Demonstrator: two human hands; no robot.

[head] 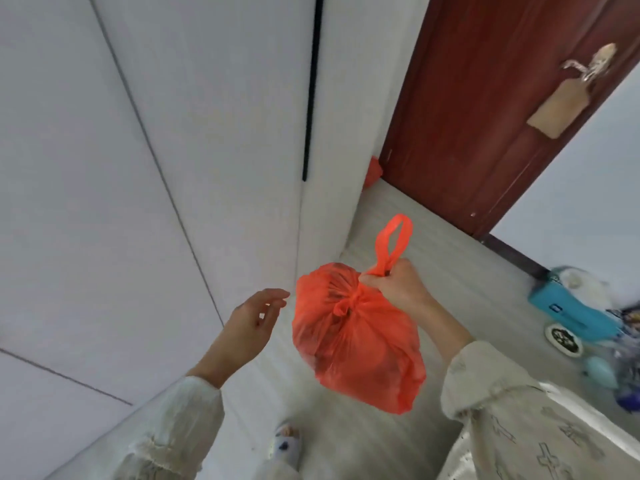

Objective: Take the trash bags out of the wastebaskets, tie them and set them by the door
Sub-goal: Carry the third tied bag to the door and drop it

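We're on the carry-and-drop step; the bag [356, 337] is orange, knotted at the neck, and hangs clear of the floor [398, 230]; right hand [398, 287] has its fingers curled tight round the gathered plastic just above the knot, with one handle loop sticking up past the fist; left hand [252, 317] is beside the bag but not touching it, fingers loosely spread, holding nothing.

Tying looks done for this bag, judging by the knot; what's left is setting it down by the door [485, 105]; the door is brown, ahead and to the right, well apart from the bag; a sliver of orange [374, 169] shows at the wall corner next to the door frame, probably another bag already parked there, but most of it is hidden so we can't confirm.

Next move, as we read it: walk forward along the white wall [173, 133], lower the bag to the floor near that corner, then let the right fingers go; left hand isn't needed unless the bag tips; bag looks soft and full, so it should slump rather than roll.

Toy car [571, 313] and clutter sit off to the right, out of the straight path; slipper [285, 445] shows at the bottom edge.
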